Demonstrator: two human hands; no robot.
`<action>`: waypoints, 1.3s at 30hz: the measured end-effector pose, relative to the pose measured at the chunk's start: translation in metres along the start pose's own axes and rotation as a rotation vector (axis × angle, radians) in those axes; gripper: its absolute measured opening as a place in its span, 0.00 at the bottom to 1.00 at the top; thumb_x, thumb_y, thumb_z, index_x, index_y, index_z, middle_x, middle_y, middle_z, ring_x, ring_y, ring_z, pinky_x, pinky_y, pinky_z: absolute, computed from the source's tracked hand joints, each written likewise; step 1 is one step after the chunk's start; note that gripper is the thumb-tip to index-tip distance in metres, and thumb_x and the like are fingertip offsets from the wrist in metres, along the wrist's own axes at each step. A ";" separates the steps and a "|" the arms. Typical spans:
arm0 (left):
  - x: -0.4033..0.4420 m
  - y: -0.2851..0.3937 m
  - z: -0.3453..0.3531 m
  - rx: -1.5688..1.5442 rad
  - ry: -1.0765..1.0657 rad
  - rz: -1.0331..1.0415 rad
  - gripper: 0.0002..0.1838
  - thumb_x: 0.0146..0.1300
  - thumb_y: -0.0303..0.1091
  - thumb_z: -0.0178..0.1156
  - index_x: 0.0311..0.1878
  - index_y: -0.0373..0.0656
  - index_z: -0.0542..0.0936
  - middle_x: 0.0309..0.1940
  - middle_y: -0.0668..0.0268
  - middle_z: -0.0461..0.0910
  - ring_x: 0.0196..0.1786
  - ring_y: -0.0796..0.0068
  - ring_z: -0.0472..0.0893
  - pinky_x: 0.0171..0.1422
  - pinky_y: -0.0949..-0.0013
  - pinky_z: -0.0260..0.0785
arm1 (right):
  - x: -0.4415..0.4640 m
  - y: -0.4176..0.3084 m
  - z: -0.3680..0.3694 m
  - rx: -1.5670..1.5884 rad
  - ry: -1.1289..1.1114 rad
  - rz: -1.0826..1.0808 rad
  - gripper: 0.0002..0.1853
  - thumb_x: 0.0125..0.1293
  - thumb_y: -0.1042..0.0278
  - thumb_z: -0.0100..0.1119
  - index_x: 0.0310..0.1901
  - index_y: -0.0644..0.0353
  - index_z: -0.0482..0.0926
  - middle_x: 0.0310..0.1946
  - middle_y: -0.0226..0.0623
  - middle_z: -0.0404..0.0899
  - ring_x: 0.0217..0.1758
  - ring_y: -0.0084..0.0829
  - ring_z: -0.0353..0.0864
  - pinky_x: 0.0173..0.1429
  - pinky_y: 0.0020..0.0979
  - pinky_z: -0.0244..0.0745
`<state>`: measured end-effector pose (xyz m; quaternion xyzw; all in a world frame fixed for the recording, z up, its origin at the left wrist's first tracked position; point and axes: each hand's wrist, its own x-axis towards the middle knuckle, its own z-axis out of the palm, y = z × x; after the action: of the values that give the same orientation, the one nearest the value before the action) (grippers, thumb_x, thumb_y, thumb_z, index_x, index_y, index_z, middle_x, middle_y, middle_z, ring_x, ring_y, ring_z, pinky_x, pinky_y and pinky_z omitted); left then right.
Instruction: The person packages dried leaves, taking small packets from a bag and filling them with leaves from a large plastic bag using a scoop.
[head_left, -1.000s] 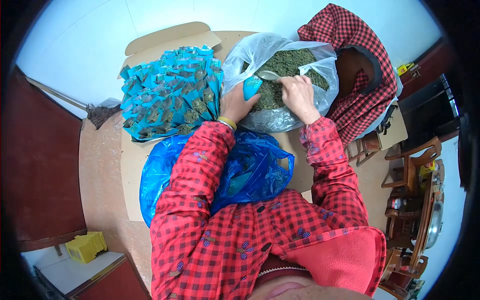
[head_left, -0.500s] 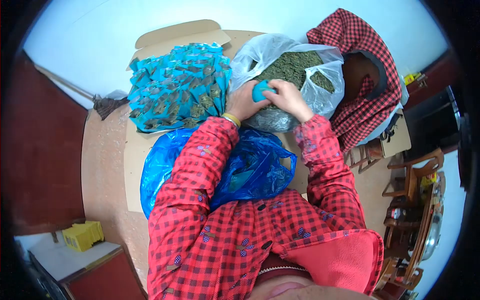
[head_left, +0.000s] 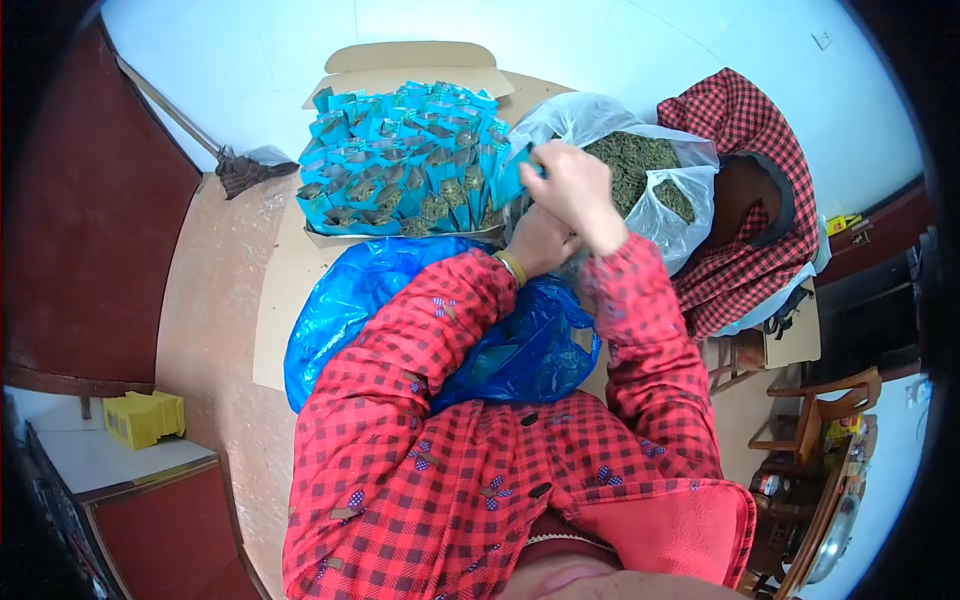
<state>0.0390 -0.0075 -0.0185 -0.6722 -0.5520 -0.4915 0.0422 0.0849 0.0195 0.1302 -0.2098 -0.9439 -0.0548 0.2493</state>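
Note:
My right hand [head_left: 578, 190] is closed on the upper edge of a small teal pouch [head_left: 510, 180], beside the packed rows of pouches. Just below it, partly covered by the right wrist, my left hand [head_left: 538, 243] has its fingers curled in; what they hold is hidden. Many upright teal pouches [head_left: 400, 150], their open tops showing dried green leaves, fill a cardboard box to the left. Behind my hands stands a clear plastic bag [head_left: 690, 150] of loose dried leaves [head_left: 635, 165], probably tea. A blue plastic bag [head_left: 350, 290] lies under my left forearm.
Red-and-black checked cloth [head_left: 790, 170] drapes around a brown hollow thing at the right. Cardboard [head_left: 275, 330] lies beneath the bags. A broom [head_left: 245, 175] leans at the left wall, and a yellow box [head_left: 145, 420] sits on a white-topped cabinet. Wooden chairs [head_left: 810, 430] stand at the lower right.
My right hand has risen above the left and moved the pouch leftward, toward the packed rows. My left hand has dropped lower, off the pouch's visible part. The camera view has shifted slightly.

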 end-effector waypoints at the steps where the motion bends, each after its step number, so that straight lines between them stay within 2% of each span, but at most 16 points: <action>1: -0.002 0.001 0.000 -0.019 0.014 0.068 0.26 0.62 0.48 0.57 0.58 0.42 0.73 0.47 0.53 0.78 0.52 0.48 0.76 0.58 0.50 0.64 | 0.004 -0.002 0.020 0.004 0.002 0.001 0.12 0.58 0.55 0.61 0.31 0.56 0.82 0.30 0.38 0.82 0.37 0.40 0.84 0.38 0.41 0.78; 4: -0.008 0.002 -0.001 -0.084 0.125 0.067 0.24 0.66 0.48 0.51 0.59 0.43 0.72 0.49 0.54 0.76 0.55 0.51 0.74 0.62 0.51 0.61 | 0.007 -0.012 0.062 -0.022 -0.116 -0.072 0.14 0.59 0.53 0.60 0.31 0.56 0.81 0.31 0.41 0.82 0.37 0.42 0.84 0.38 0.43 0.78; 5: -0.006 0.001 -0.004 -0.026 -0.086 -0.120 0.22 0.68 0.46 0.49 0.59 0.43 0.72 0.51 0.54 0.74 0.58 0.54 0.71 0.63 0.53 0.59 | 0.007 -0.016 0.067 0.016 -0.120 -0.096 0.15 0.60 0.53 0.60 0.32 0.57 0.81 0.33 0.42 0.82 0.38 0.43 0.84 0.39 0.44 0.78; 7: -0.002 -0.001 -0.009 0.087 -0.086 -0.094 0.22 0.68 0.46 0.48 0.59 0.43 0.71 0.51 0.54 0.74 0.58 0.53 0.71 0.63 0.52 0.59 | 0.006 -0.020 0.059 0.116 -0.192 -0.103 0.16 0.62 0.52 0.59 0.38 0.57 0.81 0.41 0.45 0.82 0.43 0.46 0.83 0.43 0.46 0.77; 9: 0.000 -0.010 -0.012 0.195 -0.087 -0.066 0.22 0.69 0.46 0.47 0.59 0.43 0.71 0.51 0.53 0.75 0.57 0.53 0.72 0.63 0.52 0.59 | 0.000 -0.015 0.051 0.216 -0.048 -0.146 0.17 0.63 0.51 0.59 0.41 0.57 0.81 0.41 0.44 0.82 0.44 0.45 0.83 0.45 0.46 0.77; 12: -0.002 -0.034 -0.014 -0.680 0.143 -0.275 0.21 0.63 0.39 0.56 0.58 0.42 0.73 0.51 0.53 0.76 0.55 0.54 0.75 0.59 0.53 0.66 | -0.013 -0.004 0.024 0.305 0.207 -0.207 0.14 0.64 0.56 0.59 0.44 0.57 0.81 0.42 0.42 0.82 0.46 0.45 0.82 0.48 0.42 0.78; 13: 0.001 -0.031 -0.027 -0.858 0.192 -0.314 0.21 0.62 0.38 0.58 0.57 0.42 0.74 0.51 0.52 0.77 0.55 0.54 0.76 0.58 0.53 0.67 | -0.021 0.001 0.012 0.388 0.160 -0.176 0.12 0.63 0.60 0.59 0.44 0.57 0.81 0.40 0.43 0.82 0.44 0.46 0.82 0.47 0.40 0.78; 15: 0.009 -0.026 -0.056 -0.033 0.169 -0.302 0.20 0.60 0.34 0.62 0.56 0.41 0.75 0.46 0.53 0.80 0.48 0.56 0.81 0.51 0.56 0.73 | -0.046 0.006 -0.006 0.476 -0.076 -0.076 0.08 0.63 0.68 0.58 0.40 0.60 0.82 0.35 0.44 0.82 0.39 0.44 0.83 0.43 0.35 0.77; 18: 0.007 -0.035 -0.058 -0.085 0.312 -0.392 0.15 0.63 0.35 0.61 0.51 0.40 0.78 0.38 0.55 0.83 0.37 0.59 0.84 0.44 0.61 0.76 | -0.093 0.006 0.012 0.734 -0.673 -0.194 0.10 0.61 0.63 0.56 0.36 0.58 0.83 0.33 0.43 0.83 0.39 0.45 0.83 0.43 0.40 0.78; 20: 0.006 -0.029 -0.056 -0.085 0.348 -0.381 0.13 0.63 0.34 0.62 0.49 0.39 0.79 0.36 0.56 0.84 0.35 0.63 0.84 0.41 0.64 0.77 | -0.121 -0.010 0.030 0.760 -0.942 -0.241 0.16 0.60 0.59 0.57 0.45 0.59 0.82 0.38 0.46 0.84 0.42 0.45 0.83 0.50 0.42 0.76; 22: 0.007 -0.017 -0.054 -0.222 0.385 -0.461 0.12 0.64 0.33 0.61 0.48 0.38 0.80 0.33 0.60 0.84 0.32 0.73 0.83 0.39 0.69 0.76 | -0.156 -0.025 0.059 0.602 -0.864 -0.328 0.29 0.57 0.57 0.61 0.59 0.61 0.73 0.54 0.49 0.77 0.53 0.49 0.78 0.59 0.43 0.73; 24: 0.007 -0.010 -0.047 -0.291 0.373 -0.460 0.10 0.64 0.31 0.62 0.45 0.37 0.80 0.28 0.67 0.82 0.30 0.84 0.78 0.36 0.76 0.73 | -0.177 -0.040 0.078 0.556 -0.656 -0.382 0.30 0.56 0.58 0.61 0.61 0.59 0.71 0.56 0.50 0.74 0.52 0.50 0.78 0.58 0.44 0.74; 28: 0.014 0.014 -0.044 -0.446 0.169 -0.450 0.09 0.64 0.32 0.63 0.44 0.37 0.81 0.28 0.70 0.81 0.30 0.87 0.77 0.36 0.78 0.72 | -0.166 -0.050 0.074 0.533 -0.882 -0.332 0.32 0.57 0.55 0.61 0.60 0.66 0.71 0.53 0.52 0.77 0.57 0.50 0.76 0.59 0.43 0.72; 30: 0.018 0.017 -0.040 -0.508 0.042 -0.430 0.10 0.64 0.33 0.62 0.44 0.37 0.81 0.30 0.69 0.82 0.31 0.87 0.77 0.38 0.78 0.72 | -0.162 -0.046 0.070 0.671 -1.123 -0.339 0.30 0.55 0.55 0.62 0.56 0.66 0.74 0.46 0.54 0.80 0.50 0.54 0.79 0.56 0.47 0.73; 35: 0.018 0.010 -0.031 -0.521 -0.004 -0.450 0.12 0.64 0.34 0.62 0.45 0.35 0.80 0.32 0.68 0.82 0.32 0.84 0.79 0.39 0.77 0.73 | -0.177 -0.045 0.061 0.802 -1.180 -0.249 0.27 0.55 0.55 0.62 0.52 0.66 0.76 0.42 0.57 0.81 0.49 0.55 0.80 0.51 0.48 0.74; 39: 0.016 -0.004 -0.025 -0.632 -0.066 -0.496 0.12 0.66 0.33 0.60 0.48 0.35 0.79 0.33 0.68 0.82 0.34 0.83 0.80 0.41 0.76 0.74 | -0.180 -0.035 0.055 0.674 -0.982 -0.237 0.21 0.56 0.53 0.63 0.40 0.64 0.80 0.34 0.53 0.82 0.39 0.55 0.80 0.43 0.47 0.73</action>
<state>0.0187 -0.0095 0.0041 -0.5138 -0.5202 -0.6106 -0.3042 0.1872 -0.0670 -0.0061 -0.0137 -0.9308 0.3229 -0.1706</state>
